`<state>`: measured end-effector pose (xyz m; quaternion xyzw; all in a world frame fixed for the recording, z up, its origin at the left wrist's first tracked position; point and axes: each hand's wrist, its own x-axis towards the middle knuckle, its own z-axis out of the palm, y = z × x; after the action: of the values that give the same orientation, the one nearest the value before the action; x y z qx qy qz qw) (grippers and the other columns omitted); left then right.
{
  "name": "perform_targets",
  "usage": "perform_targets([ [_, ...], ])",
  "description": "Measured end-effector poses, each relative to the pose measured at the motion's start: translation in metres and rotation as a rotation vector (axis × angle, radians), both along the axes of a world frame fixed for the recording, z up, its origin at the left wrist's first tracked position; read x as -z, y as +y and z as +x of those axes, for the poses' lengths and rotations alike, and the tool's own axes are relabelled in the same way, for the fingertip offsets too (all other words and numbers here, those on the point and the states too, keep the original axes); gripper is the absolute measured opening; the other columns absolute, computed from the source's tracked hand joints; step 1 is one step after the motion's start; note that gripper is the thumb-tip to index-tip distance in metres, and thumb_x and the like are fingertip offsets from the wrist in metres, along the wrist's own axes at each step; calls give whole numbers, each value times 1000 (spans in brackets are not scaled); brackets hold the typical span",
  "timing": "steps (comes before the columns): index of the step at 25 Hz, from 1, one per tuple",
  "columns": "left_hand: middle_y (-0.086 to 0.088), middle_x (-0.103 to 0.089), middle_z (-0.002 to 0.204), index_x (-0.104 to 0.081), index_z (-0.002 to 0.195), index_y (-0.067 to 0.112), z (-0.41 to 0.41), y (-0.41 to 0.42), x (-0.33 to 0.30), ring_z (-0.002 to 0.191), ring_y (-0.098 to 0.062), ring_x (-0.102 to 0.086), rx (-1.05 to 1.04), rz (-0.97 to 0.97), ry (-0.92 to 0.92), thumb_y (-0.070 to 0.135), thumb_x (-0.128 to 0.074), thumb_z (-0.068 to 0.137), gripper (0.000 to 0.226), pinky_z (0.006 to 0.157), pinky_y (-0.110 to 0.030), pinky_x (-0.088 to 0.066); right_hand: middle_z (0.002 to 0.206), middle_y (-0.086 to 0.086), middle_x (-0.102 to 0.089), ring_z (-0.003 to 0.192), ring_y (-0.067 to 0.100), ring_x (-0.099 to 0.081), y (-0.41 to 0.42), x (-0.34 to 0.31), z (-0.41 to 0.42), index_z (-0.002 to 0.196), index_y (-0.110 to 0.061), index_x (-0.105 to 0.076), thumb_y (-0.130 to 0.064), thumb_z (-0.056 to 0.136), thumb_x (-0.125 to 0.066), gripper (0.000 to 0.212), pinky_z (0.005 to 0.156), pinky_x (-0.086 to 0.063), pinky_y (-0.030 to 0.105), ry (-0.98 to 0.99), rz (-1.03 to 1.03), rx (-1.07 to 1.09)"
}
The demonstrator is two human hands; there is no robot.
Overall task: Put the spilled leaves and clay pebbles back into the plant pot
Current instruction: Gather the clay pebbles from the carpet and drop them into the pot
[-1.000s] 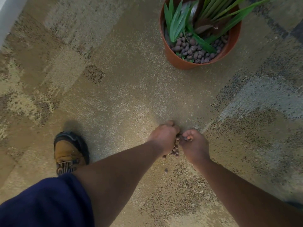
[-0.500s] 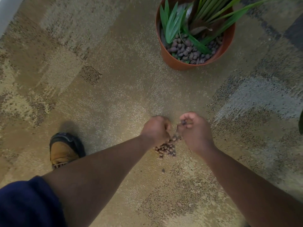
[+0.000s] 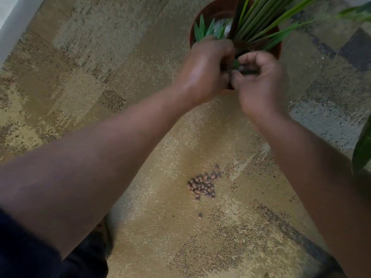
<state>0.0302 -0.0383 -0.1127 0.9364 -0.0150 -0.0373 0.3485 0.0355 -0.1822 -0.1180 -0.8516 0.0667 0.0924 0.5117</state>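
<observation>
Left hand (image 3: 202, 71): upper centre of the frame, over the near rim of the pot; fingers curled inward into a loose fist. What they enclose cannot be told, since the back of the hand hides the palm.
Right hand (image 3: 261, 83): just beside the left hand, knuckles nearly touching it; fingers (image 3: 250, 60) bent into a cup, with something dark and blurred in the hollow, too smeared to name.
Plant pot (image 3: 278, 50): top of the frame, round, smooth terracotta-orange wall, partly covered by both hands.
Plant leaves (image 3: 259, 19): long, narrow, strap-shaped green blades fanning up and to the right out of the pot; shorter pointed ones (image 3: 201, 30) at its left side.
Clay pebbles (image 3: 202, 185): lower centre, a small loose heap of rounded brown beads lying on the carpet, well apart from the pot; one stray pebble (image 3: 200, 215) below the heap.
Carpet (image 3: 80, 81): short, grainy pile in patchy tan, beige and grey-brown blocks.
Broad leaf (image 3: 362, 149): right edge, glossy dark green, smooth oval.
Sleeve (image 3: 24, 249): lower left corner, dark navy cloth.
</observation>
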Motion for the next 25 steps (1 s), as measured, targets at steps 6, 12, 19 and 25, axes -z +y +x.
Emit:
perform_targets([
  [6, -14, -57, 113, -65, 99, 3, -13, 5, 32, 97, -26, -58, -54, -35, -66, 12, -71, 89, 14, 77, -43, -54, 77, -21, -71, 81, -5, -71, -5, 21, -1, 115, -23, -69, -18, 84, -79, 33, 74, -57, 13, 31, -4, -43],
  [12, -22, -60, 122, -68, 103, -1, -52, -12, 49, 112, -36, -54, -29, 75, -359, 7, -63, 90, 15, 92, -42, -47, 111, -7, -56, 85, 9, -63, -13, 32, -60, 105, -14, -66, -4, 89, -64, 19, 69, -55, 16, -248, -230, -281],
  [19, 1, -58, 121, -64, 122, 18, -183, -14, 104, 106, -19, -62, 220, 74, 484, 22, -76, 89, 35, 93, -30, -56, 127, 3, -58, 90, 10, -64, -49, 85, -159, 134, -19, -54, -8, 89, -70, 49, 68, -47, 12, 520, -495, -613],
  [25, 1, -58, 115, -62, 121, 19, -229, -33, 122, 96, -18, -65, 230, 118, 591, 21, -73, 91, 32, 84, -27, -58, 138, 10, -47, 98, 18, -62, -49, 95, -183, 140, -17, -44, -10, 92, -67, 54, 82, -57, 26, 535, -518, -656],
])
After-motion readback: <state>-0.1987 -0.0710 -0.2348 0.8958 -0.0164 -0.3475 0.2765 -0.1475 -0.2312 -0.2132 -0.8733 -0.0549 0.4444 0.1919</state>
